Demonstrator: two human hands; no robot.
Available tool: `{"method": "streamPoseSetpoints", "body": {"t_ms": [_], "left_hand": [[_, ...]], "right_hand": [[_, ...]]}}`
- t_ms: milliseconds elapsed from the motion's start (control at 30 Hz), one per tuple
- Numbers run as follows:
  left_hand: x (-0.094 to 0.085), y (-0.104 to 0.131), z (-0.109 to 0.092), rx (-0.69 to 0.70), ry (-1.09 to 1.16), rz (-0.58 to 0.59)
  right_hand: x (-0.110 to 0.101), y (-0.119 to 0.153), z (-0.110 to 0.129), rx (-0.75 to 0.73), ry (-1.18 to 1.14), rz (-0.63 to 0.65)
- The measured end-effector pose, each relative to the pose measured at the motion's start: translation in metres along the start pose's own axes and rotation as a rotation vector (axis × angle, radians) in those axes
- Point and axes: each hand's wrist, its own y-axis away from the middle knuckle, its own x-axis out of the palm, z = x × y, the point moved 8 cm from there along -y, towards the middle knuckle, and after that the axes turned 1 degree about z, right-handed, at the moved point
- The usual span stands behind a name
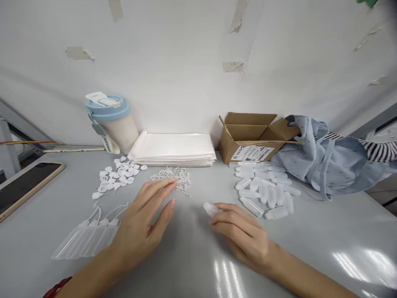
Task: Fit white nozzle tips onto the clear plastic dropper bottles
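My right hand (243,234) is closed around a small translucent plastic bottle (210,209), whose rounded end sticks out past the fingertips. To its right lies a pile of similar bottles (271,194). With fingers stretched out and the thumb apart, my left hand (145,217) hovers empty near a heap of thin white looped strips (185,179). Behind and left of that hand are scattered small white caps (124,171), some with a thin needle-like tip. Several capped bottles (81,244) with curved white strips at their tops lie side by side, partly hidden by my left wrist.
A stack of flat white packets (176,145) lies against the wall. Left of it stands a tumbler with a blue lid (107,109); a phone (27,184) rests at the left edge. An open cardboard box (228,142) and crumpled blue cloth (313,165) are at the back right.
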Motion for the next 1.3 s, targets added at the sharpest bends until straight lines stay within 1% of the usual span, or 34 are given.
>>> {"method": "streamPoseSetpoints", "body": {"t_ms": [67, 133, 200, 267, 333, 400, 500, 567, 633, 733, 800, 900, 1067, 1233, 1300], "left_hand": [[0.005, 0.001, -0.009, 0.084, 0.042, 0.025], [0.008, 0.002, -0.020, 0.144, 0.095, 0.060], [0.011, 0.003, -0.028, 0.143, 0.158, 0.095], [0.012, 0.003, -0.032, 0.078, 0.224, 0.107], [0.012, 0.004, -0.034, 0.011, 0.274, 0.111], [0.013, 0.006, -0.035, -0.024, 0.292, 0.112], [0.014, 0.008, -0.039, 0.026, 0.295, 0.110], [0.014, 0.010, -0.041, 0.071, 0.293, 0.091], [0.014, 0.011, -0.042, 0.091, 0.272, 0.071], [0.013, 0.012, -0.040, 0.076, 0.190, 0.049], [0.012, 0.012, -0.037, 0.042, 0.158, 0.033], [0.015, 0.012, -0.034, 0.018, 0.198, 0.046], [0.022, 0.015, -0.044, 0.110, 0.289, 0.097], [0.018, 0.012, -0.058, 0.255, 0.156, 0.106], [0.017, 0.012, -0.063, 0.319, 0.096, 0.132]], "right_hand": [[0.001, 0.001, 0.004, 0.081, -0.097, -0.022], [0.006, 0.004, 0.009, 0.121, -0.150, -0.002], [0.011, 0.007, 0.014, 0.122, -0.168, 0.036], [0.017, 0.011, 0.014, 0.138, -0.190, 0.069], [0.023, 0.014, 0.010, 0.172, -0.224, 0.091], [0.029, 0.018, 0.004, 0.216, -0.260, 0.103], [0.032, 0.021, -0.006, 0.301, -0.301, 0.052], [0.031, 0.022, -0.011, 0.355, -0.310, -0.003], [0.030, 0.021, -0.015, 0.389, -0.310, -0.032], [0.029, 0.020, -0.015, 0.398, -0.311, -0.041], [0.029, 0.019, -0.014, 0.390, -0.318, -0.034], [0.031, 0.019, -0.013, 0.387, -0.335, -0.014], [0.033, 0.021, -0.012, 0.377, -0.362, 0.020], [0.035, 0.020, -0.015, 0.396, -0.377, 0.055], [0.035, 0.018, -0.015, 0.394, -0.380, 0.055]]}}
